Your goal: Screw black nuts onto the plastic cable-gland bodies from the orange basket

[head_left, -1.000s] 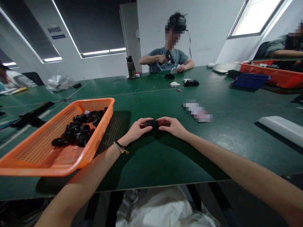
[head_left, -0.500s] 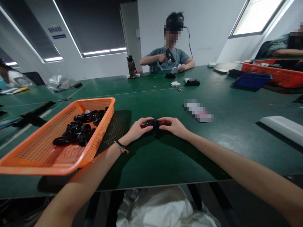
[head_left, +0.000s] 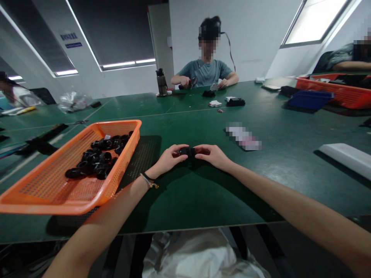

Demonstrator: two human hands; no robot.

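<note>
A small black part (head_left: 187, 151) sits just above the green table (head_left: 203, 193), near the middle of the view, pinched from both sides. The left hand (head_left: 169, 157) closes its fingertips on the part's 9 o'clock end; the right hand (head_left: 211, 154) closes on its 3 o'clock end, fingers curled. At 9 o'clock from the hands stands an orange basket (head_left: 43, 200) holding a heap of black rings (head_left: 97, 156). At 12 o'clock, across the table, a person (head_left: 206, 71) sits working beside a dark bottle (head_left: 160, 82).

Left hand (head_left: 168, 159) and right hand (head_left: 211, 155) pinch a black part (head_left: 187, 151) beside orange basket (head_left: 43, 193)
</note>
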